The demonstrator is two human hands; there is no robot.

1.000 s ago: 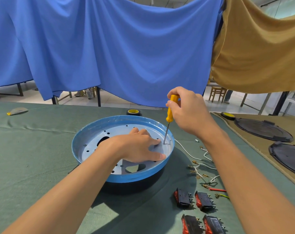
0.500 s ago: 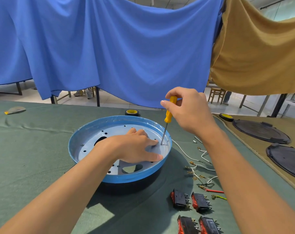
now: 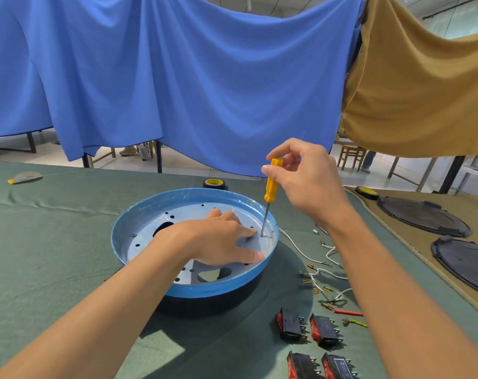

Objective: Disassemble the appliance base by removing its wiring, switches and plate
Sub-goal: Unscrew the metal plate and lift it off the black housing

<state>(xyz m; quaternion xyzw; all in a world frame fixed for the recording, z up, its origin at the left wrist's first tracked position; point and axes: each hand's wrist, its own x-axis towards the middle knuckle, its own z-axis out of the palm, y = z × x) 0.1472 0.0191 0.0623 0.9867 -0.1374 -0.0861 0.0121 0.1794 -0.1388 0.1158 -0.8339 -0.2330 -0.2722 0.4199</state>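
1. Right hand [image 3: 311, 187]: thumb and fingertips pinch the top of the screwdriver [image 3: 270, 184] by its yellow handle. It's a light grip, with the palm off the handle.
2. The shaft is near upright with a slight lean. The tip is down on the plate [image 3: 146, 242] close to its right rim. I take that spot for a screw, but the head is too small to confirm.
3. Left hand [image 3: 218, 242]: flat on the plate, fingers straight and spread, gripping nothing. It presses down with the fingertips just beside the driver tip.
4. The plate sits inside the blue appliance base [image 3: 117, 242], which stands around the middle of the table [image 3: 54, 255].
5. The wires [image 3: 328, 253] lie loose on the cloth right of the base, and the switches [image 3: 291, 324] are toward the near edge. Both are apart from the base.
6. My read: wiring and switches are out, and the plate fasteners are the step in hand.
7. Risk: a fingertip pinch gives little down-force, so the tip could cam out and chew the head.
8. Risk: if the tip slips it skids toward my left fingers, because they sit right beside it.
9. Risk: the lean puts the shaft off-axis, which makes both of those more likely.
10. Risk: a freed screw could drop through one of the plate's holes into the base.
11. Risk: the plate may shift under my palm once its last fastener lets go.
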